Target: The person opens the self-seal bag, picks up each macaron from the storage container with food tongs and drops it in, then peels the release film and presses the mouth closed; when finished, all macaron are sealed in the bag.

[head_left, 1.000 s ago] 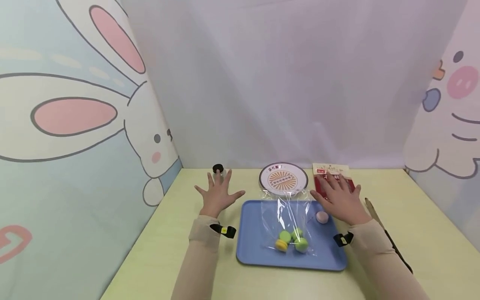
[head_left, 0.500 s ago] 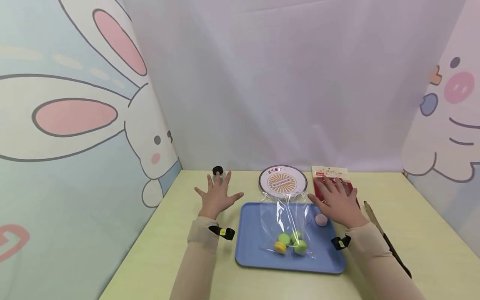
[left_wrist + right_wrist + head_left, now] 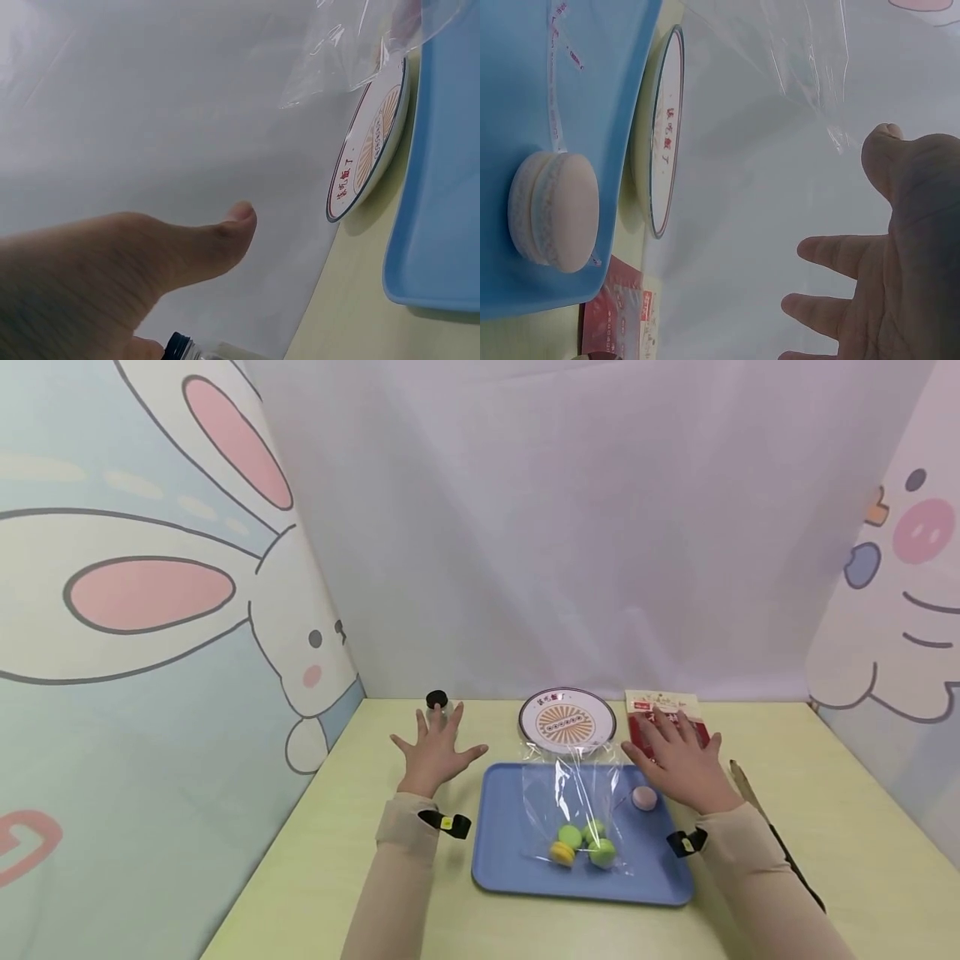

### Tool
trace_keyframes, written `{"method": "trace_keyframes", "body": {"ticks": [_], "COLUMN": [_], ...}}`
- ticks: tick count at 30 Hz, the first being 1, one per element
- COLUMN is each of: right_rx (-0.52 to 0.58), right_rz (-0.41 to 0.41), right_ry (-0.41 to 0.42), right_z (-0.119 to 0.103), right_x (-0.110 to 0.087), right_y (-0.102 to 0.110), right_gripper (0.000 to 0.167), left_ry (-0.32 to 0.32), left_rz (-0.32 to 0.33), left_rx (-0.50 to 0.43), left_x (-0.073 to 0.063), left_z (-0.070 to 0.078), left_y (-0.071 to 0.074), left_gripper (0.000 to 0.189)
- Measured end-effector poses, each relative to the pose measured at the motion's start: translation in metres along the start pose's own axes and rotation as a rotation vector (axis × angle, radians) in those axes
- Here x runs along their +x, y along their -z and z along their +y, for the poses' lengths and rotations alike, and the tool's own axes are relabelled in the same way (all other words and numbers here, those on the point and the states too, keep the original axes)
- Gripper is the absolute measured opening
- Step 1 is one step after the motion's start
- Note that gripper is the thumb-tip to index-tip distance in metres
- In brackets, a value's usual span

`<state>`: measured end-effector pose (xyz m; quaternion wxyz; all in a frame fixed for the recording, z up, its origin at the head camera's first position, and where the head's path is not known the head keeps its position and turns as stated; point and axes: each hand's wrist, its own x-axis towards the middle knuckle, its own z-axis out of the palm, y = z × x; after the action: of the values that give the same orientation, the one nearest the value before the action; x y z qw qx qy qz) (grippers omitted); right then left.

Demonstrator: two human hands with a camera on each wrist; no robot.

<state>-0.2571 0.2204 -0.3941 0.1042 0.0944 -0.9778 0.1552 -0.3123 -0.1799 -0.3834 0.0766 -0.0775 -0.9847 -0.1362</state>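
Observation:
My left hand (image 3: 433, 758) is held with fingers spread, holding nothing; its fingertips overlap the black-capped bottle (image 3: 437, 699) behind. My right hand (image 3: 681, 768), also spread and empty, is above the tray's far right corner and overlaps the red packet (image 3: 660, 700). Between the hands lies a blue tray (image 3: 497, 852). On it is a clear plastic bag (image 3: 542, 793) with several macarons at its near end, green ones (image 3: 602, 852) and a yellow one (image 3: 562, 853). A pale pink macaron (image 3: 574, 214) sits outside the bag, near the tray's far right corner.
Behind the tray stands a round white plate (image 3: 567, 720) with an orange ray pattern. A long slim utensil (image 3: 783, 847) with a dark handle lies right of the tray, partly behind the right arm. A thin printed strip (image 3: 553, 97) lies on the tray. Fabric walls enclose the table.

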Motion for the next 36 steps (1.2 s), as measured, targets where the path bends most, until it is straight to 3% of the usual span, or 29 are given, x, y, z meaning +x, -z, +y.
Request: {"method": "trace_keyframes", "body": {"ticks": [36], "right_rx": [0.007], "right_rz": [-0.026], "right_ry": [-0.009], "right_z": [0.0029], "right_x": [0.0008], "right_y": [0.0030], "right_gripper": [0.081], "left_ry": [-0.016], "left_rz": [-0.015], "left_rx": [0.025], "left_x": [0.0009], "left_z": [0.0072], "left_y": [0.0015], "left_gripper": [0.092]}}
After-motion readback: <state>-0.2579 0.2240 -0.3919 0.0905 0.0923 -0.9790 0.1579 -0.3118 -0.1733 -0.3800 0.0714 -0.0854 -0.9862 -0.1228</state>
